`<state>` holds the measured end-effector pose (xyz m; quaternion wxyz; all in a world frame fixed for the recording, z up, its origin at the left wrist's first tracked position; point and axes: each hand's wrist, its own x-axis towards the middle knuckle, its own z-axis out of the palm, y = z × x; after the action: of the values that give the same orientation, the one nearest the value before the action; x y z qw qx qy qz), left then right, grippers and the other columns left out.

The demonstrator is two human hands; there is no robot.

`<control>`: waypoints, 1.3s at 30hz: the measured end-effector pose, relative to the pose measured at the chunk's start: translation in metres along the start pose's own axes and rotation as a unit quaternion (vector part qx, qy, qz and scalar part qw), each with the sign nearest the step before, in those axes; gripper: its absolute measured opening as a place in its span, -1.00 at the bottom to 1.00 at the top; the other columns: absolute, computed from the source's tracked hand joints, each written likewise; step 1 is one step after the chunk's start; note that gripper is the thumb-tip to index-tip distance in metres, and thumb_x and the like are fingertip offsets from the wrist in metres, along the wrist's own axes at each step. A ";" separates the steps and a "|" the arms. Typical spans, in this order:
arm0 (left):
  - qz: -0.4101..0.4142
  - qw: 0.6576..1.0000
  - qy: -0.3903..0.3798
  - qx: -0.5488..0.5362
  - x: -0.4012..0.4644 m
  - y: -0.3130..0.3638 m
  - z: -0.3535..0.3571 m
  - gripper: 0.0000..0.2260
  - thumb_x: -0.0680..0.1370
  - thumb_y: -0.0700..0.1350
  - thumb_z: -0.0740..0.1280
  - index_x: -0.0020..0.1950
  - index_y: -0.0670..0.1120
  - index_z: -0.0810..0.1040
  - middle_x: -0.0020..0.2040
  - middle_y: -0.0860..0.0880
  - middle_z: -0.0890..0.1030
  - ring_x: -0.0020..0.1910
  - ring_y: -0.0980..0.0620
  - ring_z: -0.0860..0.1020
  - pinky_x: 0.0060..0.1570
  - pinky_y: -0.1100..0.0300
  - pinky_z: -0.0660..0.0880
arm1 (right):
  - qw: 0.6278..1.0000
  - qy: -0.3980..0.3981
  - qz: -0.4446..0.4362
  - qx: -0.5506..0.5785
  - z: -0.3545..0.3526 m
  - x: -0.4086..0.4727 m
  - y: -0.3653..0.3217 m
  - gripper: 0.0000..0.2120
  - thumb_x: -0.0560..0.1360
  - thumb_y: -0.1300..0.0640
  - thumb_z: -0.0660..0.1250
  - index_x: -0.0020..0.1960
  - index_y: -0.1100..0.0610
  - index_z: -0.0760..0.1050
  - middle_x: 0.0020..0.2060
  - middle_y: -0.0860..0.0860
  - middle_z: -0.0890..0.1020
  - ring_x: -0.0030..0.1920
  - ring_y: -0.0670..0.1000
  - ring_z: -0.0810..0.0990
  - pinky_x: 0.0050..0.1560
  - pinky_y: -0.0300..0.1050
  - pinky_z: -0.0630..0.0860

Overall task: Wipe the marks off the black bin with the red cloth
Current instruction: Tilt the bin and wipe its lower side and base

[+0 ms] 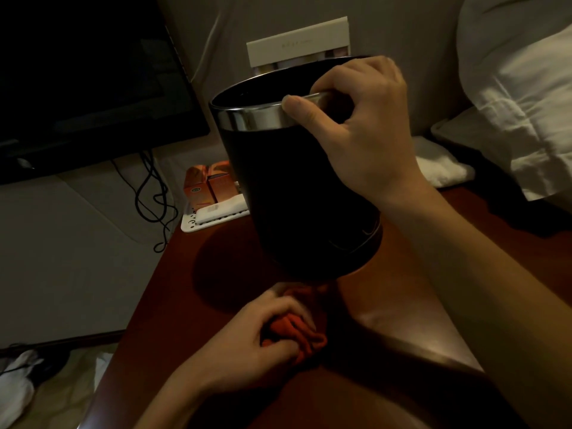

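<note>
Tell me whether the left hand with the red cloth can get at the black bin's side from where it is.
Probably yes. The left hand grips the crumpled red cloth just below the tilted black metal-rimmed bin, nothing lies between, and the right hand holds the rim.

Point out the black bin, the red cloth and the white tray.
black bin (297, 193), head view, on its dark side wall.
red cloth (297, 331), head view, on the bunched folds.
white tray (190, 226), head view, on its front rim.
</note>
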<state>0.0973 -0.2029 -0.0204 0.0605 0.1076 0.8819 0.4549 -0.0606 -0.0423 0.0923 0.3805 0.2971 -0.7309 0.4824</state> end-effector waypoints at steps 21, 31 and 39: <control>0.026 0.962 0.030 0.270 -0.017 -0.026 0.009 -0.51 0.48 0.45 0.12 0.36 0.31 0.31 0.32 0.41 0.22 0.33 0.34 0.25 0.34 0.22 0.29 | 1.000 0.013 0.001 0.005 0.001 -0.001 0.000 -0.65 0.50 -0.26 0.33 -0.13 0.03 0.61 -0.17 -0.22 0.52 0.08 -0.16 0.40 0.34 0.27 0.32; 0.007 0.966 0.061 0.251 -0.002 -0.025 0.017 -0.55 0.37 0.29 0.34 0.20 0.18 0.47 0.21 0.26 0.31 0.26 0.22 0.31 0.27 0.30 0.30 | 0.999 -0.011 -0.002 -0.036 -0.003 -0.001 -0.003 -0.67 0.53 -0.28 0.29 -0.10 -0.03 0.57 -0.14 -0.22 0.52 0.11 -0.12 0.44 0.41 0.23 0.24; 0.031 0.962 0.177 0.205 -0.007 -0.032 0.018 -0.79 0.44 0.12 0.34 0.04 0.20 0.41 0.05 0.24 0.45 0.01 0.22 0.53 -0.08 0.28 0.47 | 0.996 -0.052 -0.058 -0.040 -0.015 0.008 0.012 -0.48 0.46 -0.38 0.28 -0.03 0.08 0.59 -0.05 -0.16 0.52 0.16 -0.07 0.44 0.33 0.11 0.34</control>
<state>0.1030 -0.2083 -0.0569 -0.1343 0.0621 0.9491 0.2780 -0.0706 -0.0246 0.0967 0.3810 0.3482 -0.7499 0.4139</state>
